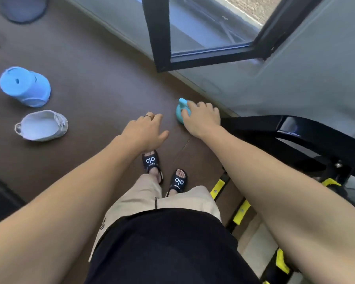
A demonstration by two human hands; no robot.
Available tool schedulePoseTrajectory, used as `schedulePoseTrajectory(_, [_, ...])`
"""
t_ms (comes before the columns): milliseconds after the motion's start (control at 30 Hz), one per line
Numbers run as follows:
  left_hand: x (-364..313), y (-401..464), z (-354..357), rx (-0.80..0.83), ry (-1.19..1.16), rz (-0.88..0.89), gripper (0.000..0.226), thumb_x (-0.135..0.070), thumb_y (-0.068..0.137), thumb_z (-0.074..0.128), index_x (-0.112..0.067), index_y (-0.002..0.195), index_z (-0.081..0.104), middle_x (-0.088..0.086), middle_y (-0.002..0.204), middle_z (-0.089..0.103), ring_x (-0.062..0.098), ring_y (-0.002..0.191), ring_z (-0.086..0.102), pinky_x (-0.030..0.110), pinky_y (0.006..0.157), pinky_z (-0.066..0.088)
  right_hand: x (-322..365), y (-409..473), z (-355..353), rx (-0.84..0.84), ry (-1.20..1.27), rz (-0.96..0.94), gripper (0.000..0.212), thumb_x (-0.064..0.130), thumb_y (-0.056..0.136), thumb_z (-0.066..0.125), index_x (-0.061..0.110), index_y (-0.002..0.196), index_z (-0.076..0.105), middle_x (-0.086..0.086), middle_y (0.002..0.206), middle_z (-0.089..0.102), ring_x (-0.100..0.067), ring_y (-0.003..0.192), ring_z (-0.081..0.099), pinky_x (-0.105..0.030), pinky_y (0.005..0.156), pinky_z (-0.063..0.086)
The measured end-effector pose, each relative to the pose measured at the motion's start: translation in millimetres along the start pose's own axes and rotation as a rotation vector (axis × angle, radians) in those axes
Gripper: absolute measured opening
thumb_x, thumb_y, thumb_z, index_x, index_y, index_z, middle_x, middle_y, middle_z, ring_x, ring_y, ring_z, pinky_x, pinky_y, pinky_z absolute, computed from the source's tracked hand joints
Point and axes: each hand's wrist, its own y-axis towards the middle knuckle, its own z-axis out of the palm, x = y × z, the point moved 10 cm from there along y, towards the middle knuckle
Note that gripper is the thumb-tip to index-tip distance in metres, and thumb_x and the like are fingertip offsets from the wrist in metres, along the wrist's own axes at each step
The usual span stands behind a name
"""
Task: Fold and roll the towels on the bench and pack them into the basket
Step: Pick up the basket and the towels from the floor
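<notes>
No towel or bench shows in this view. A pale grey fabric basket [41, 126] with rope handles lies on the brown floor at the left, its opening towards me and nothing visible inside. My left hand [145, 131] is stretched out over the floor with fingers relaxed, a ring on one finger, holding nothing. My right hand [201, 118] reaches forward with loosely spread fingers and covers part of a small teal object [181, 110] by the wall. Whether the hand touches that object I cannot tell.
A light blue bucket [26, 87] lies tipped on the floor behind the basket. A grey round container [23, 9] stands far left. A black-framed window [205, 31] is ahead. Black and yellow exercise equipment [295, 140] fills the right. My sandalled feet [164, 171] are below.
</notes>
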Motion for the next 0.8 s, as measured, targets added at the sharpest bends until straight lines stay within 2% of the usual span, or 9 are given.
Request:
schedulePoseTrajectory(200, [86,-29,6,-0.023,-0.103,-0.172,0.063,-0.053,0.101,0.036,-0.015,0.15,0.03,0.013,0.153,0.037,0.035,0.134,0.045,0.047,0.104,0.041,97,12,1,0.024,-0.09,-0.159,0.051,0.049,0.103,0.027,0.025,0.144,0.045,-0.013,0.144,0.05,-0.035,0.132,0.041,-0.048,0.108,0.03])
schedulePoseTrajectory(567, [292,-93,20,-0.067,-0.275,-0.447,0.064,-0.053,0.101,0.038,-0.013,0.15,0.03,0.013,0.152,0.036,0.035,0.134,0.044,0.047,0.104,0.041,349,25,30,0.014,-0.284,-0.489,0.05,0.05,0.102,0.027,0.023,0.138,0.049,-0.011,0.136,0.054,-0.033,0.129,0.044,-0.047,0.105,0.031])
schedulePoseTrajectory(800, [361,-110,34,-0.038,-0.353,-0.516,0.063,-0.054,0.101,0.037,-0.012,0.149,0.03,0.014,0.151,0.035,0.034,0.135,0.042,0.047,0.105,0.04,443,26,49,0.026,-0.35,-0.603,0.047,0.047,0.102,0.025,0.022,0.133,0.05,-0.009,0.126,0.057,-0.032,0.12,0.048,-0.046,0.098,0.034])
